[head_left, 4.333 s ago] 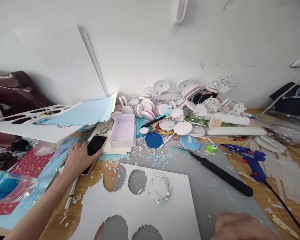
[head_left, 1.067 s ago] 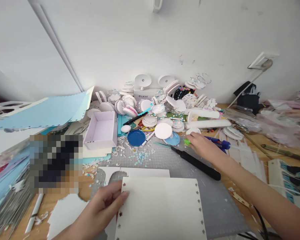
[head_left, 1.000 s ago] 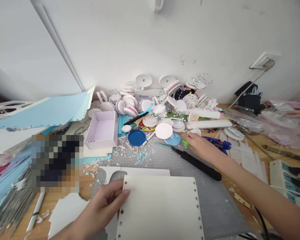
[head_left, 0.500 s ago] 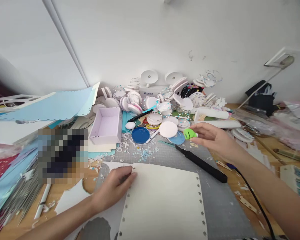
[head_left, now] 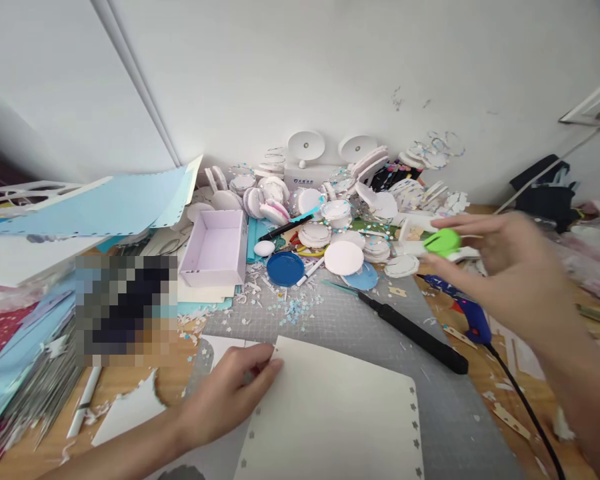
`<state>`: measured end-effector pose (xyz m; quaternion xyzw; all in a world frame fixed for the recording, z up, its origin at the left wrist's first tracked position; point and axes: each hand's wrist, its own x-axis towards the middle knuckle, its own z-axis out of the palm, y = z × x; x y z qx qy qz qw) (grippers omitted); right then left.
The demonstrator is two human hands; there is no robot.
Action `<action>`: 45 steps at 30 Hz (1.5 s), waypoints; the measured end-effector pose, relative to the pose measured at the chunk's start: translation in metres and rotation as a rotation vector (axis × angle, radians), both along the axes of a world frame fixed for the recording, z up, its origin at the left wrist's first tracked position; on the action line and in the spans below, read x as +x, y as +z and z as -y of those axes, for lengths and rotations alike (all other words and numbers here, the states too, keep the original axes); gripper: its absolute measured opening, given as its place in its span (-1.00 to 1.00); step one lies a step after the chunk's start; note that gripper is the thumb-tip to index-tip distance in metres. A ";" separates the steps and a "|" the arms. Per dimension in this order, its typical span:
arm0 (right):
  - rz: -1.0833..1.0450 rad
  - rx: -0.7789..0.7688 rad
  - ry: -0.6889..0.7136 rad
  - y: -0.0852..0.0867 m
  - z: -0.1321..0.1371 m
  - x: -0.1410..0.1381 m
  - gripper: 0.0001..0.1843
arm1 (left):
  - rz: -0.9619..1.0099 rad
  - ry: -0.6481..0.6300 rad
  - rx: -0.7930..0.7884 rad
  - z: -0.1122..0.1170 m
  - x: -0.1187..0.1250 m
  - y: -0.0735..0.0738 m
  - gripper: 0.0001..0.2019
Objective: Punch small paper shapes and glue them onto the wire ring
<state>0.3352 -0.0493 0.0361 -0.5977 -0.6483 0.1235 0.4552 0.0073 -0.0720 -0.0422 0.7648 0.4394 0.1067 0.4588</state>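
My left hand [head_left: 227, 393] pinches the upper left corner of a cream sheet of paper [head_left: 337, 413]. Small flower-shaped holes run down both sides of that sheet, which lies over a grey cutting mat [head_left: 430, 420]. In the fingers of my right hand [head_left: 515, 280], slightly blurred, is a bright green paper punch [head_left: 443, 243], raised at the right above the mat's far corner. A blue glue gun [head_left: 473, 320] lies below this hand. Between the sheet and the punch rests a long black-handled tool [head_left: 420, 337] with a thin tip.
Behind the mat stand a lilac box [head_left: 214, 247], a blue lid [head_left: 285, 269] and a white disc [head_left: 343, 257]. Many white paper rounds [head_left: 315, 233] are heaped against the wall. Star-shaped confetti [head_left: 295, 310] litters the mat. Metal wires [head_left: 55, 380] lie at left.
My right hand has moved right and up with the green paper punch, uncovering the glue gun. The cream sheet has turned slightly, my left hand still on its corner.
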 end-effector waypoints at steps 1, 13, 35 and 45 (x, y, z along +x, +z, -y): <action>-0.027 0.039 -0.048 0.010 0.006 -0.003 -0.64 | 0.019 0.001 -0.031 -0.002 0.003 0.001 -0.63; -0.181 -0.623 0.488 -0.020 -0.005 -0.069 -0.64 | 0.216 0.104 -0.156 -0.014 0.021 -0.010 -0.65; 0.158 -0.578 0.638 -0.050 -0.015 -0.103 -0.77 | 0.239 0.042 0.159 -0.022 0.011 -0.025 -0.81; 0.248 -0.511 0.639 -0.050 -0.006 -0.103 -0.77 | 0.243 0.011 0.277 -0.019 0.008 -0.028 -0.82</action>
